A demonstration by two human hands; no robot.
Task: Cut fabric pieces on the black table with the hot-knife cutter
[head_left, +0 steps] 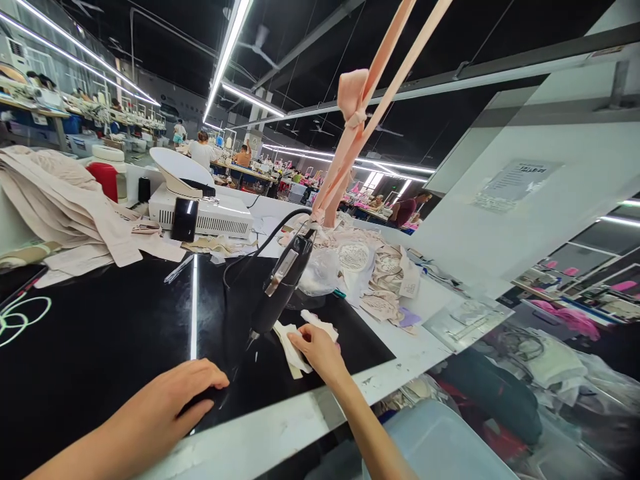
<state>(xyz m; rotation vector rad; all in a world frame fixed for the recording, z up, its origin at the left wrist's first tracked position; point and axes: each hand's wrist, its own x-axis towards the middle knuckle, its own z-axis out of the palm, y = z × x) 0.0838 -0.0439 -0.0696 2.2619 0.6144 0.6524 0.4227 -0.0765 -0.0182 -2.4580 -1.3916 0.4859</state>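
My left hand [175, 397] lies on the glossy black table top [100, 333] near the front edge, fingers curled over something dark I cannot make out. My right hand [316, 347] rests on small cream fabric pieces [293, 343], fingers bent and pressing them down. Just left of it a black handheld tool [283, 280] with a cord stands tilted, tip down on the table. A pink ribbon strap [357, 127] with a bow hangs from above behind the tool.
A pile of beige garments [55, 193] lies at back left beside a white machine [205, 210]. Lace pieces and labels [370, 270] are heaped at back right. A clear bin [440, 443] sits below the table edge. Other people work at far benches [203, 150].
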